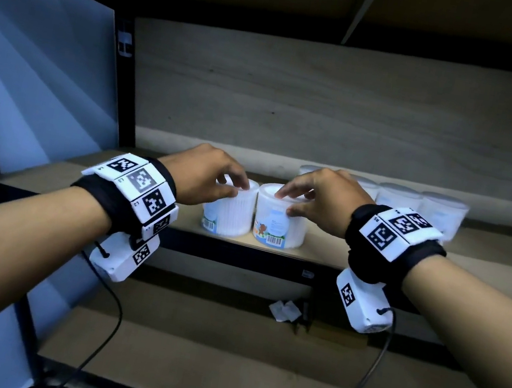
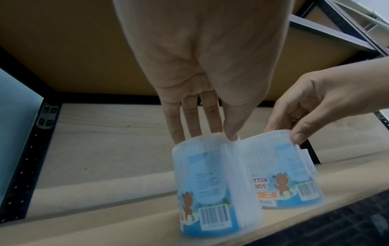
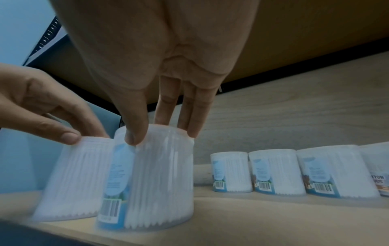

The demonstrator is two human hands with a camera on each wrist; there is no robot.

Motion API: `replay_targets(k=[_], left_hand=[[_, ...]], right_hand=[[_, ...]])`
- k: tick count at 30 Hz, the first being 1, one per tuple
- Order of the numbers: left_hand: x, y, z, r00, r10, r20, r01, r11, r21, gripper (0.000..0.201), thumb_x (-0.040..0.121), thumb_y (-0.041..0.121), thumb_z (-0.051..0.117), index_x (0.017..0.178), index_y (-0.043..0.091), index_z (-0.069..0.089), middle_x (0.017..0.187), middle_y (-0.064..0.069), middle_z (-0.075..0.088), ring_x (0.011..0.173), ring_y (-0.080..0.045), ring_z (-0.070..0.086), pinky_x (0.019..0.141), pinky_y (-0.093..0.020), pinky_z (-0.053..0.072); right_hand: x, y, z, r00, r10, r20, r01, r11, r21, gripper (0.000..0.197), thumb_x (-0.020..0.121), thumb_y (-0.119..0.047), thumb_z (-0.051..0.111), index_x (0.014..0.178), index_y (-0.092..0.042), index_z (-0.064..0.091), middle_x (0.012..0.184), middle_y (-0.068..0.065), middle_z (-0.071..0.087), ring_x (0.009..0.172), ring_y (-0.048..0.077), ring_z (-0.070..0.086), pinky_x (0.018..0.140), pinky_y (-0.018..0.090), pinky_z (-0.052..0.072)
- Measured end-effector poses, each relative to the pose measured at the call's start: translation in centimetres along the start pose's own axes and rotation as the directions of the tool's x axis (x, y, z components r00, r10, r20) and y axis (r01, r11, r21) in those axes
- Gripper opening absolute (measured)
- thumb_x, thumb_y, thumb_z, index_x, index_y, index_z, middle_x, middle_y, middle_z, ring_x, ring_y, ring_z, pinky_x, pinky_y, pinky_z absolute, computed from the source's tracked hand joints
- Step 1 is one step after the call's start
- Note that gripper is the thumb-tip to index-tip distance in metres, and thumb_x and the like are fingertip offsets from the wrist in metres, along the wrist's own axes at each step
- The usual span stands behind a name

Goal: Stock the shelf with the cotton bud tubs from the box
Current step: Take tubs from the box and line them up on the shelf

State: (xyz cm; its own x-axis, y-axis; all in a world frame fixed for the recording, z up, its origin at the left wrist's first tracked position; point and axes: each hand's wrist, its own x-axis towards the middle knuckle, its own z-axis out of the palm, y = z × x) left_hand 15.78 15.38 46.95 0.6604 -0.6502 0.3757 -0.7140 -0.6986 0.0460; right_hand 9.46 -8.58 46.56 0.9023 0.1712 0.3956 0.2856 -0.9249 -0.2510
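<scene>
Four tubs, as far as I can count, already stand in a row (image 3: 294,173) along the back of the shelf (image 1: 375,245), off to the right, each upright and close beside its neighbour. Two more are being set down now at the front edge, so the stocking looks well under way but not finished. The box they come from is not in sight, so I cannot say how many remain in it.

The left hand (image 1: 206,175) grips the left tub (image 1: 229,208) from above, thumb on the near side of the rim and fingers (image 2: 193,119) curled over the far side. The right hand (image 1: 322,195) holds the right tub (image 1: 281,218) the same way, pinching its lid edge between thumb and fingers. The two tubs stand side by side, touching or very nearly so; both wrist views are blurred, and I cannot tell whether their bases sit flat on the board yet or hang just off it.

Each tub is a clear plastic cylinder with a lid, packed full of white cotton buds standing on end. A blue label wraps the lower part, with a cartoon bear, a barcode and the words "COTTON BUDS", partly readable on the right one.

What seems left is to release this pair, perhaps slide them back to join the row, and return for more. On the lower shelf lie a crumpled white scrap (image 1: 283,311) and a small dark object beside it.
</scene>
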Motion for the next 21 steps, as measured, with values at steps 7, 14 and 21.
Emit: replay_targets(k=[7, 14, 21], left_hand=[[1.6, -1.2, -0.1, 0.999, -0.045, 0.03, 0.046, 0.999, -0.012, 0.021, 0.088, 0.023, 0.07, 0.108, 0.027, 0.074, 0.108, 0.011, 0.073, 0.091, -0.009, 0.068, 0.086, -0.023, 0.049], [3.1, -2.5, -0.2, 0.994, -0.097, 0.056, 0.097, 0.995, 0.006, 0.022, 0.087, 0.027, 0.071, 0.107, 0.034, 0.073, 0.099, 0.018, 0.07, 0.091, -0.004, 0.061, 0.085, -0.023, 0.045], [4.8, -3.9, 0.5, 0.991, -0.093, 0.097, 0.089, 0.995, 0.042, 0.023, 0.088, 0.023, 0.067, 0.108, 0.032, 0.069, 0.111, 0.016, 0.069, 0.09, -0.008, 0.063, 0.089, -0.027, 0.049]], right_hand=[[2.1, -0.6, 0.1, 0.999, 0.036, 0.001, -0.036, 0.998, -0.053, 0.03, 0.073, -0.026, 0.085, 0.1, -0.038, 0.078, 0.097, -0.012, 0.073, 0.093, 0.009, 0.062, 0.087, 0.025, 0.05], [4.5, -0.1, 0.6, 0.998, 0.056, 0.039, -0.053, 0.996, -0.073, 0.03, 0.074, -0.022, 0.084, 0.099, -0.037, 0.077, 0.087, -0.015, 0.066, 0.091, 0.008, 0.059, 0.089, 0.027, 0.05], [7.5, 0.5, 1.4, 0.994, 0.072, 0.079, -0.064, 0.994, -0.093, 0.032, 0.075, -0.017, 0.084, 0.101, -0.034, 0.077, 0.09, -0.012, 0.066, 0.091, 0.008, 0.057, 0.081, 0.021, 0.043]])
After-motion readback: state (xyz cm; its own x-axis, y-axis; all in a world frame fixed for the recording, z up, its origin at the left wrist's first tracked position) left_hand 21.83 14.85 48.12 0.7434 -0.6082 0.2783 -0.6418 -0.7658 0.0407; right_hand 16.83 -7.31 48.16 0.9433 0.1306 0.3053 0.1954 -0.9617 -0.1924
